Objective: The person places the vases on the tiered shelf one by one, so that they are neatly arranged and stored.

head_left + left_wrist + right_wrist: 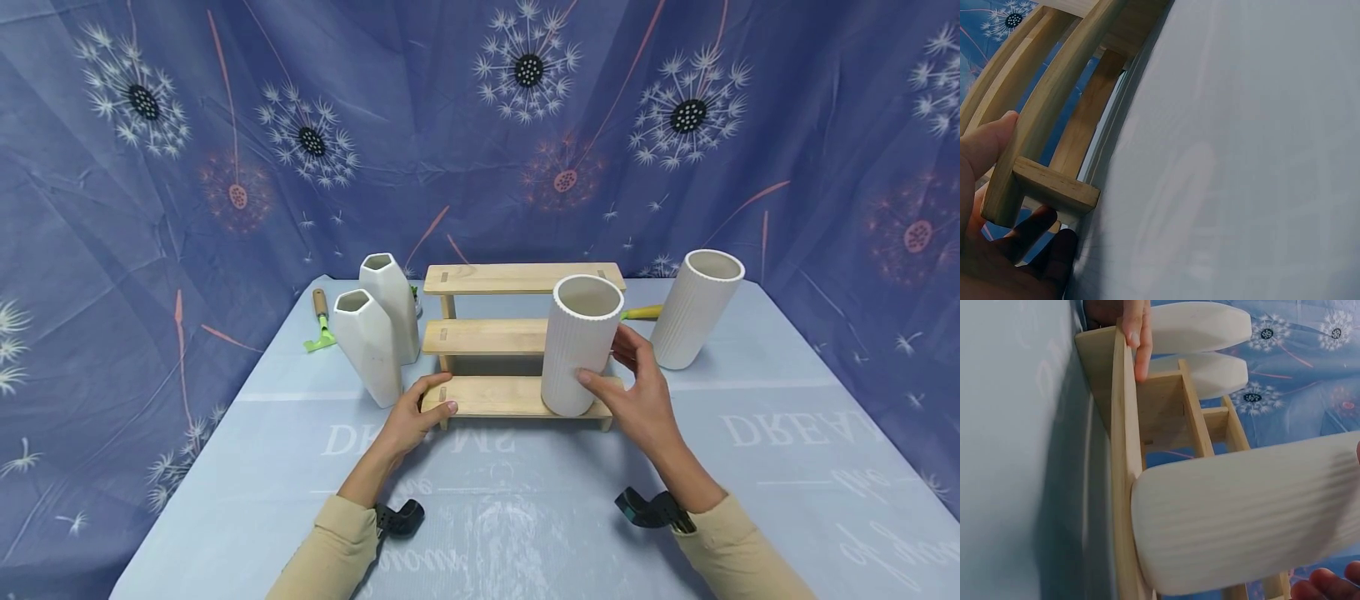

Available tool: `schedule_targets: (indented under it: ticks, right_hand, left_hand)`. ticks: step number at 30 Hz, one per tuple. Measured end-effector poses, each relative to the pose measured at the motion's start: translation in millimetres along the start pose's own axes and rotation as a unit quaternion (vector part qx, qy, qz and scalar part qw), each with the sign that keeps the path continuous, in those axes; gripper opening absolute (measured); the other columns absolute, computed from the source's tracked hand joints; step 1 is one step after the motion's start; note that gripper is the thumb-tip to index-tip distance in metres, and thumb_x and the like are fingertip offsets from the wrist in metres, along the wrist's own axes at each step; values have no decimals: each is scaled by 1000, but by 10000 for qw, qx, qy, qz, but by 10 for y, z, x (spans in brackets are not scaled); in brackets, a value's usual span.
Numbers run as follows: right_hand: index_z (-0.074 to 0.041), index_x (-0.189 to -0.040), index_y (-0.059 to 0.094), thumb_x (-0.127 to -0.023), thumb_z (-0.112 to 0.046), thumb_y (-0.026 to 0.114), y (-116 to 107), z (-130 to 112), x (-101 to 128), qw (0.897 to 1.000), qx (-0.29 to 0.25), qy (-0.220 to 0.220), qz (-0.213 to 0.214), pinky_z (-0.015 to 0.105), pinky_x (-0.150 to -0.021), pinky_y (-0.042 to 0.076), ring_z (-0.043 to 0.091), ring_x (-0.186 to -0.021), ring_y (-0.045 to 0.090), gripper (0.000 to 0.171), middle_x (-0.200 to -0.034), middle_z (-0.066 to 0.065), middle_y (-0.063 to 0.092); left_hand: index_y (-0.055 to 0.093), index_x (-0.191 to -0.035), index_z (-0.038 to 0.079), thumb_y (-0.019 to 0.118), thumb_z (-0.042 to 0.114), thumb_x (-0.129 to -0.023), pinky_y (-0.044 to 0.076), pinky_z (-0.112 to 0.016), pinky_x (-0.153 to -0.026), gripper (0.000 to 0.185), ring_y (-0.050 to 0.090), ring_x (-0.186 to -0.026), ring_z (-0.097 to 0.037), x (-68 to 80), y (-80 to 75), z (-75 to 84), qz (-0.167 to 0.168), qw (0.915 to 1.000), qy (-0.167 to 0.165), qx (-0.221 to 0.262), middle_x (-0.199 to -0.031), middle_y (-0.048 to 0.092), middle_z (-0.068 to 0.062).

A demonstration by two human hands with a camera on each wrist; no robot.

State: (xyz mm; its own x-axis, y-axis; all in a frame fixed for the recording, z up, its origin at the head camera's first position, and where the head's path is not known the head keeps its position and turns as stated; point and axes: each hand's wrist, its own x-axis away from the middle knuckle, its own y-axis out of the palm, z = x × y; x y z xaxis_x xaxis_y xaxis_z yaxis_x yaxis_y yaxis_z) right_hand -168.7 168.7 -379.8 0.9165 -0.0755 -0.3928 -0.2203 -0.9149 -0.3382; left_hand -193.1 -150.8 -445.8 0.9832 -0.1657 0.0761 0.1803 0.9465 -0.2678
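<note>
A three-step wooden shelf stand (495,396) is in the middle of the table. At the left end of its lowest step, my left hand (416,414) grips the board, thumb on the upper side and fingers beneath, as the left wrist view shows. A white ribbed cylindrical vase (579,350) stands on the right part of that same step. My right hand (637,392) holds this vase from the right, thumb across its front and fingers round the far side. In the right wrist view, the vase's base (1147,531) meets the step.
Another ribbed vase (693,317) stands right of the stand. Two faceted white vases (371,350) (397,308) stand at the left. A small green tool with a brown handle (321,312) lies beyond them. Something yellow (642,312) lies behind my right hand. Patterned cloth hangs behind.
</note>
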Motion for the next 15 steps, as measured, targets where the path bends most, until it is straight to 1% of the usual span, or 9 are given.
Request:
schedule_targets:
  ticks: [3,5,8,11,12,15]
  right_hand:
    - [-16,-144,32,-79,-21,77,-37,34,20,9999,146,14,-27,47,-107,33,26,-125,44,79,-138,11,47]
    - [-16,-144,33,-80,-24,77,-61,58,32,9996,261,73,-55,45,-108,34,26,-126,44,78,-138,10,47]
    - [-16,-144,34,-81,-26,76,-102,98,53,9989,444,110,-78,29,-108,35,25,-127,45,76,-139,10,47]
    - [-16,-143,37,-82,-26,74,-148,143,72,9986,526,61,-62,12,-103,33,24,-127,46,72,-139,9,48]
    - [-15,-142,37,-83,-26,74,-163,160,78,9985,541,25,-63,9,-101,31,24,-127,46,71,-139,9,48]
    - [-15,-141,40,-84,-25,72,-204,212,93,9982,591,-39,-97,6,-98,30,25,-126,47,67,-137,10,50]
  left_hand:
    - [47,-138,17,69,24,-87,41,-25,-85,57,49,-111,-22,-33,8,-70,64,10000,20,-9,-135,47,-12]
    - [48,-137,18,69,25,-86,41,-25,-85,56,49,-110,-21,-39,9,-84,100,9999,50,-35,-134,48,-12]
    - [50,-135,22,70,27,-85,42,-25,-85,54,50,-110,-21,-37,12,-85,132,9999,38,-17,-133,49,-10]
    - [50,-135,23,70,27,-85,42,-26,-86,54,50,-109,-21,-30,11,-80,134,9999,15,1,-132,50,-9]
    - [51,-134,23,70,27,-85,42,-26,-86,53,50,-109,-21,-29,11,-78,131,9999,-5,17,-132,50,-8]
    - [49,-136,20,70,26,-86,42,-26,-85,55,50,-109,-21,-33,11,-82,130,9999,13,-3,-132,50,-10]
